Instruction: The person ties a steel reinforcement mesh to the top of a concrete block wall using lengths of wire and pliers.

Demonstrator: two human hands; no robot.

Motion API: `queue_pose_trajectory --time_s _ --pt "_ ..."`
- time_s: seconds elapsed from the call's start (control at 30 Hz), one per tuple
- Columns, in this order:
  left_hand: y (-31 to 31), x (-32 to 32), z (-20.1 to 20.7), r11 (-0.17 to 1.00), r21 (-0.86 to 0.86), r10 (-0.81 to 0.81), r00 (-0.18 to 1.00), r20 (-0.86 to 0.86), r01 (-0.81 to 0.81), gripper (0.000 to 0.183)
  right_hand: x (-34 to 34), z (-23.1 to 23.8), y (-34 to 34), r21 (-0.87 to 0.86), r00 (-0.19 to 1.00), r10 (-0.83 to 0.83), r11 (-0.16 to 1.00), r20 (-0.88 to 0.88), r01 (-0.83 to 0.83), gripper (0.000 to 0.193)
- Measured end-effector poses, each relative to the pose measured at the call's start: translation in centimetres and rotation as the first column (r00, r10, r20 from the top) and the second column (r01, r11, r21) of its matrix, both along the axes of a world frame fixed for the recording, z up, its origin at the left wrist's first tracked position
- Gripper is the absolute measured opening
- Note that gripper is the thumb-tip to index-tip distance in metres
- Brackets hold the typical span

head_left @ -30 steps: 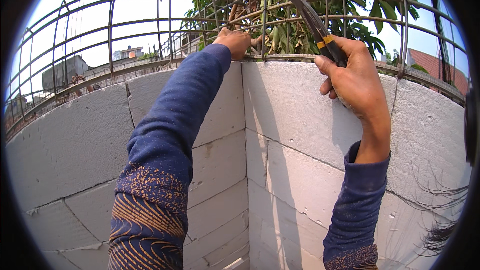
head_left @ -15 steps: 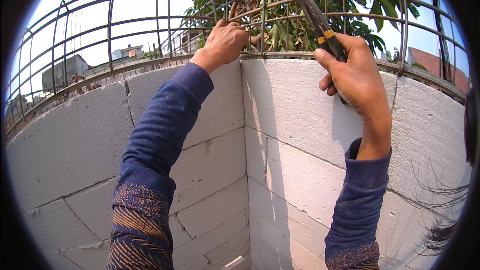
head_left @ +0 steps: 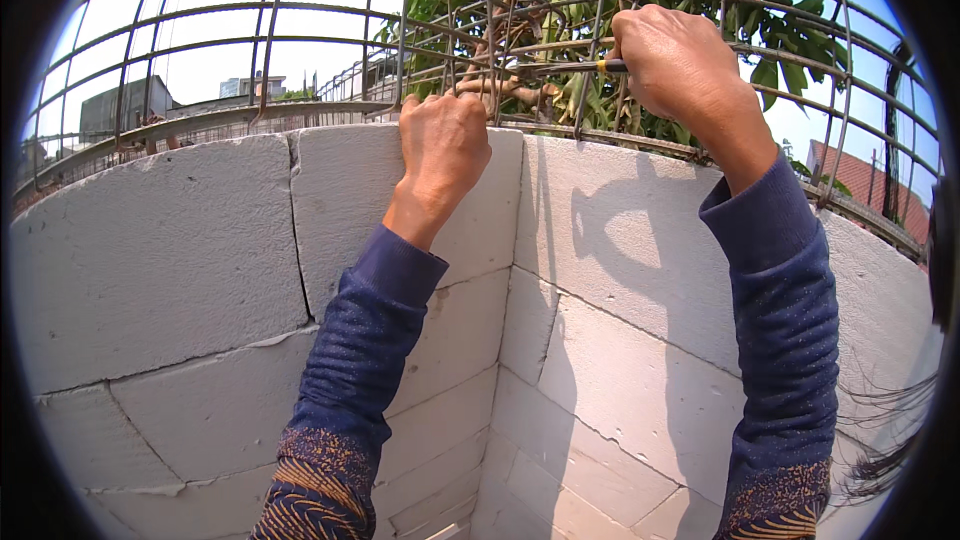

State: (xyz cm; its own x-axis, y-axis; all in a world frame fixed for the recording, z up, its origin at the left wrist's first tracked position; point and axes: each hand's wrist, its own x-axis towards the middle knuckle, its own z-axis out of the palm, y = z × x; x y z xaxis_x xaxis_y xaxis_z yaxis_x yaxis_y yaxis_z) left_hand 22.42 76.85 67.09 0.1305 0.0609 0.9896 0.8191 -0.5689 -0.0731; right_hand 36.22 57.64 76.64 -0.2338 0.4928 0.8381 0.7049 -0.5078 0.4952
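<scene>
My right hand [head_left: 685, 65] is closed round the handles of the pincers [head_left: 605, 66], a steel tool with black and yellow grips. The tool lies nearly level, its jaws pointing left into the corner of the rebar cage [head_left: 600, 35]. Just left of the corner, my left hand [head_left: 445, 145] is closed at the cage's lower bars, above the top edge of the white block wall [head_left: 390, 165]. Its fingertips are turned away, so what they grip is hidden.
Two block walls meet in a corner below my hands. Leafy branches [head_left: 570, 25] push through the cage behind the corner. A red tiled roof [head_left: 865, 180] lies beyond at the right, and grey buildings [head_left: 125, 105] at the left. Dark strands [head_left: 890, 440] hang at the right edge.
The pincers have swung from upright and leaning left to nearly level, with their jaws now at the corner bars. My right hand has turned over. My left hand sits slightly lower in the view.
</scene>
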Motion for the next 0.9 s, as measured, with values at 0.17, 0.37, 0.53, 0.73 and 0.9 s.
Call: queue_pose_trajectory --time_s 0.17,0.37,0.53,0.73,0.9 --pt "0.2 0.2 -0.5 0.999 0.032 -0.043 0.999 -0.029 0.044 0.010 -2.6 1.9 3.5 -0.131 0.958 -0.282 0.949 0.042 0.286 0.021" --pt "1.4 0.3 -0.8 0.991 0.135 0.027 1.000 -0.009 -0.026 0.009 -1.6 0.4 5.3 -0.067 0.993 -0.044 0.997 -0.110 0.037 0.020" --pt "1.6 0.6 -0.9 0.990 0.134 -0.039 0.999 -0.006 0.039 0.011 -0.1 -1.5 6.4 -0.021 0.887 0.090 0.994 -0.452 -0.112 0.029" --pt "1.1 0.3 -0.6 0.997 0.073 -0.035 0.999 -0.020 0.036 0.010 -1.0 -1.7 4.1 0.149 0.380 0.413 0.815 -0.827 -0.560 0.013" --pt "0.4 -0.5 0.1 0.999 -0.002 -0.049 0.998 -0.029 0.049 0.010 -0.9 -2.4 3.5 0.205 0.151 0.412 0.700 -0.899 -0.684 0.015"
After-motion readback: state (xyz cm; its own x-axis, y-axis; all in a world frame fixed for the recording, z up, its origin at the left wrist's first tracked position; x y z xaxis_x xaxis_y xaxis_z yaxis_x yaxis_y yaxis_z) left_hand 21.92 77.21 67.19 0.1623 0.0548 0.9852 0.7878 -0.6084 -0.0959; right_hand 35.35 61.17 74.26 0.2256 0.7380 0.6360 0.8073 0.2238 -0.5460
